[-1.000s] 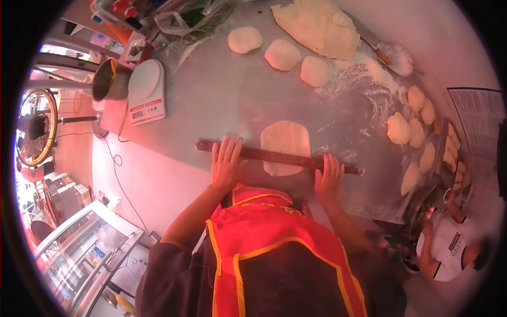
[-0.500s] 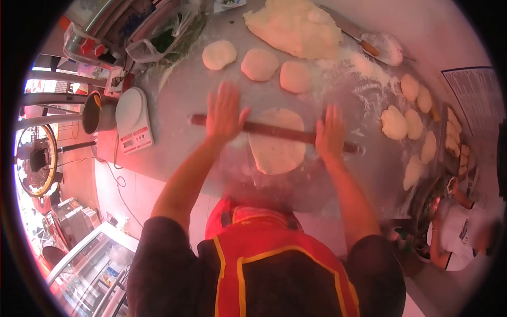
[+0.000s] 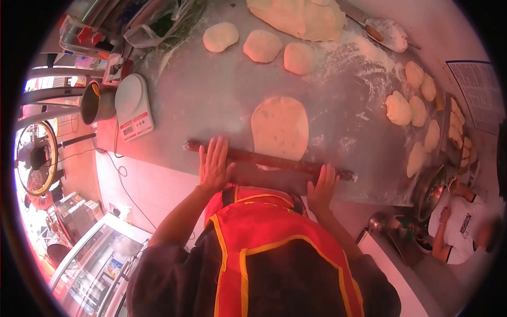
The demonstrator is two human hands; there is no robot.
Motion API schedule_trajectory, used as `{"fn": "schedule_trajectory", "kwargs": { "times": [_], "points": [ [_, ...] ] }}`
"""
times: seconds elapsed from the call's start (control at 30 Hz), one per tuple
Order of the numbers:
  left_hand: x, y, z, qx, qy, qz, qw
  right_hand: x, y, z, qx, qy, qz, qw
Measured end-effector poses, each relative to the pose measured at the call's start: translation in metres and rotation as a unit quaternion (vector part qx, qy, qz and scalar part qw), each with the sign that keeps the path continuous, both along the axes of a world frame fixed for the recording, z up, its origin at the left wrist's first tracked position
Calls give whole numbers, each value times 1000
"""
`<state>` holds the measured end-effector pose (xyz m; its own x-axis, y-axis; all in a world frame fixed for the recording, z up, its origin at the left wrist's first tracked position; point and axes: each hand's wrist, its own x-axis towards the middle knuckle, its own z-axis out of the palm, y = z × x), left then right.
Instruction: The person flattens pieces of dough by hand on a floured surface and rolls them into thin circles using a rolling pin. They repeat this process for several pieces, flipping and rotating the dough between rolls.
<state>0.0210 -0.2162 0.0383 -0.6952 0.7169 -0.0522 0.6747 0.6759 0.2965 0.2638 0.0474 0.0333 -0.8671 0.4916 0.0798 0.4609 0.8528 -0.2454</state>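
From where I stand this looks like the rolling-out step. The rolling pin [image 3: 269,159] lies across the near end of the flattened dough [image 3: 280,127], and nearly the whole oval sheet stretches away on the pin's far side. The left hand [image 3: 214,161] rests flat on the pin towards its left end, fingers spread and not curled round it. The right hand [image 3: 323,185] lies on the pin near its right end in the same way, palm open. Neither hand clasps anything.

With the pin at the sheet's near edge, I'd judge the next pass wants an even push away under both palms. The weight should be equal on both ends so the sheet thins without skewing.

The steel table [image 3: 211,100] is dusted with flour beyond the pin and to its right. Far beyond the pin sit three dough rounds [image 3: 262,46], and behind them a big mound of dough [image 3: 301,18] with a scraper [image 3: 380,34] beside it. More shaped pieces [image 3: 398,108] line the table edge off the pin's right end. Off its left end stand a white scale [image 3: 133,107] and a metal pot [image 3: 96,102]. Lower down on that side are a fan [image 3: 34,158] and a glass display case [image 3: 90,253]. Another person [image 3: 465,222] crouches below the pin's right end
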Motion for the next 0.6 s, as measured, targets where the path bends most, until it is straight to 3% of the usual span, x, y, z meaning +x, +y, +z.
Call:
{"fn": "schedule_trajectory", "kwargs": {
  "times": [0.07,0.23,0.33,0.37,0.43,0.47,0.5,0.57,0.6],
  "points": [
    [-12,11,-7,9,3,1,1000,-7,6,-2,-11,0,-7,1000],
    [-131,122,5,4,133,-6,991,-146,105,-5,65,-11,-59,996],
    [-135,121,-6,12,188,-28,982,-148,112,-2,70,0,-53,996],
    [-114,99,-5,-9,117,-26,993,-120,91,-8,58,0,-32,998],
    [-74,52,0,-20,5,-62,998,-82,63,-5,6,-19,2,1000],
    [-57,37,5,72,39,-72,994,-78,57,-3,-25,-26,16,999],
    [-57,34,5,73,20,-81,994,-74,51,-1,-59,-36,31,997],
    [-58,28,4,74,-17,-98,992,-132,74,-21,-190,82,-9,978],
    [-59,33,7,136,17,-106,985,-171,86,-29,-278,130,-32,951]
  ]
}}
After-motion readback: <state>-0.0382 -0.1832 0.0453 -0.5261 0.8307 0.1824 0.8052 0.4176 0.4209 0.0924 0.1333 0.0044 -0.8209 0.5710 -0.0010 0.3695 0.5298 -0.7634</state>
